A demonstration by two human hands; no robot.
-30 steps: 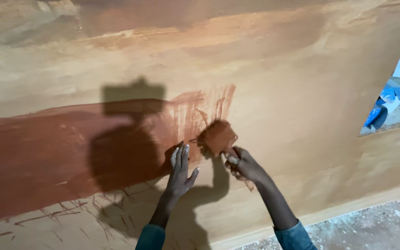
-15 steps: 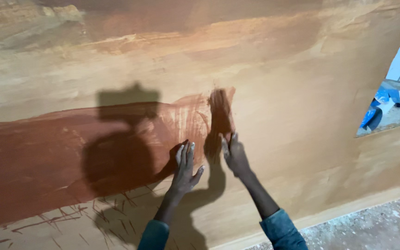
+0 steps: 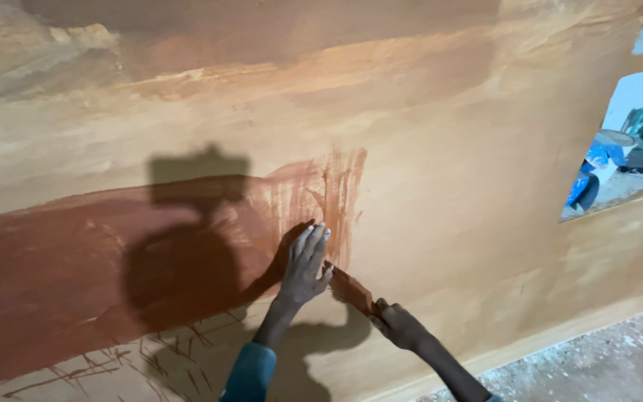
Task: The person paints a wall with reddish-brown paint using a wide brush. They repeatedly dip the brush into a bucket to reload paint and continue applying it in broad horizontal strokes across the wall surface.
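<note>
- The wall point(image 3: 440, 149) is a broad, smooth face of tan plaster, matte and faintly streaked, with paler and rustier bands near its top.
- Across its lower left runs a wide band of red-brown coating point(image 3: 61, 275), dense and even at the far left, thinning to vertical brush-like streaks at its right end.
- The left hand point(image 3: 304, 264) lies flat against the wall at that streaked end, fingers straight and spread, holding nothing; a teal sleeve point(image 3: 249, 372) covers the forearm and is cut off by the bottom edge.
- The right hand point(image 3: 400, 326) sits just below and right of the streaked end, fingers closed round the near end of a flat, red-brown applicator point(image 3: 351, 290), whose far end meets the wall just beside the left hand.
- What the applicator is made of is hard to make out; it is smeared the same colour as the coating.
- A dark shadow point(image 3: 187, 246) of the person falls on the coating, blurring its surface there.
- Right of the streaks, a wall opening point(image 3: 626, 141) shows blue and green clutter, too small to tell apart.
- Beneath the wall's foot, a speckled grey floor point(image 3: 597, 365) is partly visible.
</note>
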